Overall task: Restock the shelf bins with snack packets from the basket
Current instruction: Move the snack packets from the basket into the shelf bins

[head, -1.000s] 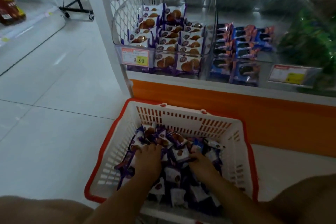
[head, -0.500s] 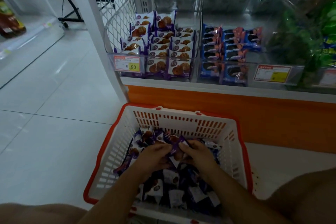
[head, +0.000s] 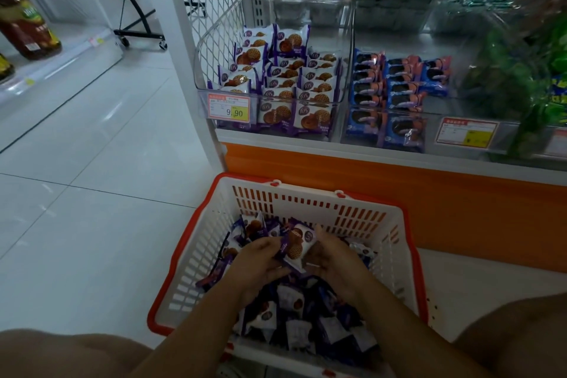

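A white basket with a red rim [head: 310,202] sits on the floor in front of the shelf, holding several purple-and-white snack packets [head: 294,325]. My left hand [head: 256,264] and my right hand [head: 336,261] hold a small stack of these packets [head: 296,244] between them, just above the pile. A clear shelf bin [head: 337,118] behind the basket holds rows of the same waffle-biscuit packets [head: 285,83].
A neighbouring bin holds blue cookie packets [head: 395,92]. Green packets [head: 521,77] fill the bins at the right. An orange shelf base [head: 429,193] runs behind the basket. White tiled floor [head: 92,163] lies to the left, with a black wheeled rack [head: 138,31] further back.
My hands have come together from deep in the pile and lifted a stack of packets upward. The view has tilted, showing more of the shelf.
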Demonstrator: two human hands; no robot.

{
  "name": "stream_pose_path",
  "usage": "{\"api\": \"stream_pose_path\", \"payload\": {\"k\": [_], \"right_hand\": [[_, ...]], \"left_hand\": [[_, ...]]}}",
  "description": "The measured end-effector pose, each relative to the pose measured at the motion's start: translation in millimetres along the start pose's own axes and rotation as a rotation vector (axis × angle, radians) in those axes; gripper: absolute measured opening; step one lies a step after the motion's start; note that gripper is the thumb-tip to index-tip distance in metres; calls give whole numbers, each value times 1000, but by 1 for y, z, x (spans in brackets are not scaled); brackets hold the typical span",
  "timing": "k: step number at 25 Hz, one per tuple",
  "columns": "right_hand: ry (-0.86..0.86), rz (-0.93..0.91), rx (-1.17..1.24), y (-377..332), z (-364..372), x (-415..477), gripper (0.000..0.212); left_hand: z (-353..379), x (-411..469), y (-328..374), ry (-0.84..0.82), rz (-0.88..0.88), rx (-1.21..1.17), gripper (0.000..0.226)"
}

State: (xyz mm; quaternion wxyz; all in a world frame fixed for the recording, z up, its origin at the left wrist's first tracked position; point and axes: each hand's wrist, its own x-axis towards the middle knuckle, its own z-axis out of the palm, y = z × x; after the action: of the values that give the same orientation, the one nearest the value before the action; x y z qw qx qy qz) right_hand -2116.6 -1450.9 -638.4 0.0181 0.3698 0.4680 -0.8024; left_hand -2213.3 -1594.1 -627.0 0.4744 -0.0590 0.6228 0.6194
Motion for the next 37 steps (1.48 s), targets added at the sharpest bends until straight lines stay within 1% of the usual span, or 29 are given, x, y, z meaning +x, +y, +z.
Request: {"api": "stream_pose_path", "payload": {"k": [2, 4, 6, 8, 11, 13, 14, 15, 17, 18, 21, 23, 24, 25, 26, 27, 29, 31, 32, 33, 35, 37], "right_hand": [[-8, -60, -206, 4, 3, 1, 24], [34, -92, -298, 4, 6, 2, 22], [36, -106, -312, 1, 7, 2, 21], [12, -116, -327, -1, 8, 3, 21], [-3, -134, -270, -3, 8, 0, 26], [2, -156, -275, -8, 11, -4, 35], [16, -188, -321, -13, 16, -8, 40], [44, -242, -384, -20, 22, -12, 38], [137, -415, -515, -50, 39, -23, 22], [166, -515, -567, -73, 50, -33, 17], [212, -737, -668, -153, 81, -60, 19], [258, -887, -678, -207, 95, -60, 21], [294, -958, -707, -232, 99, -50, 24], [343, -1024, -775, -258, 102, -35, 27], [402, -1070, -866, -281, 103, -16, 32], [452, -1092, -969, -304, 102, 9, 35], [528, -1039, -1149, -343, 100, 55, 40], [607, -887, -1313, -368, 102, 91, 42], [611, -796, -1388, -374, 107, 104, 44], [578, -705, -1438, -376, 112, 113, 45], [468, -588, -1442, -374, 124, 124, 45], [421, -572, -1397, -367, 130, 136, 42]], "left_hand": [[2, -3, 2, 8, -18, 12, 22], [4, -4, 5, 17, -28, 110, 22], [2, -2, 4, 12, -8, 130, 25], [0, -1, 5, 9, 36, 78, 28], [-2, -3, 10, 37, 87, 57, 30], [-1, -7, 16, 57, 118, 68, 26], [0, -10, 21, 58, 137, 84, 24], [2, -13, 31, 58, 170, 107, 23], [10, -25, 64, 62, 303, 180, 21], [16, -33, 86, 80, 398, 245, 19], [19, -62, 158, 187, 745, 580, 21], [5, -69, 192, 303, 938, 862, 34], [-5, -65, 201, 394, 1006, 1043, 43], [-14, -57, 207, 485, 1027, 1224, 52], [-21, -48, 211, 547, 996, 1368, 60], [-26, -38, 213, 566, 954, 1460, 66], [-31, -22, 214, 541, 936, 1551, 72], [-37, -14, 215, 505, 991, 1583, 73], [-40, -12, 215, 491, 1010, 1578, 73], [-43, -10, 214, 479, 1019, 1566, 72], [-46, -9, 214, 464, 1035, 1561, 72], [-47, -8, 215, 444, 1038, 1557, 72]]}}
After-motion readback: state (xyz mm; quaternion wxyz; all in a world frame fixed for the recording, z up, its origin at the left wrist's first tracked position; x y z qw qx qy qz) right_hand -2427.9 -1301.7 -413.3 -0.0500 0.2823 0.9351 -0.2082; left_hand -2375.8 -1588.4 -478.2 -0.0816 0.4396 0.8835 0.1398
